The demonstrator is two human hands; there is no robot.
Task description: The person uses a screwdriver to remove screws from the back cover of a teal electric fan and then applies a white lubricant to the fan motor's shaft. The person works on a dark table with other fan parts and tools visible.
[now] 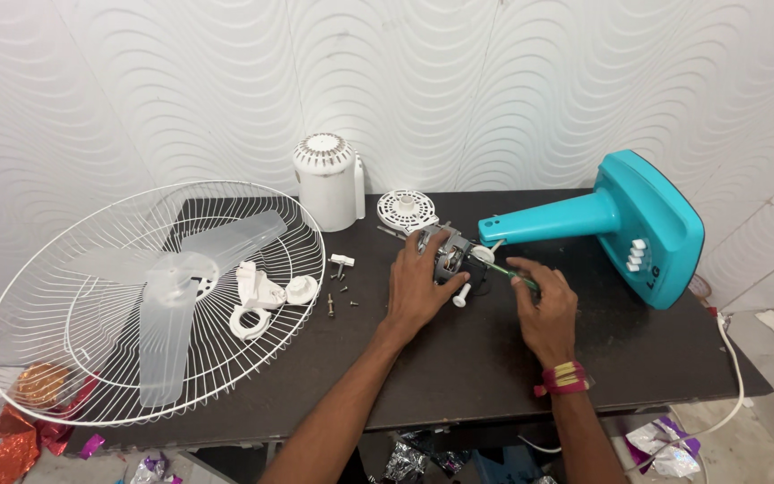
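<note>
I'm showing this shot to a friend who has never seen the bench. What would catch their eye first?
Probably the turquoise fan stand lying on its side at the right of the dark table, and the big white wire guard at the left with the clear blade resting in it. Between them, the left hand grips the small motor while the right hand holds a green-handled screwdriver to it.

Single head-worn view — steep downward angle, close over the table.

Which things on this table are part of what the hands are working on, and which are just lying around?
In hand:
left hand on grey metal fan motor
right hand with green-handled screwdriver

Lying about:
white wire fan guard
translucent plastic fan blade
white plastic motor cover
teal plastic fan base
loose screws
</note>
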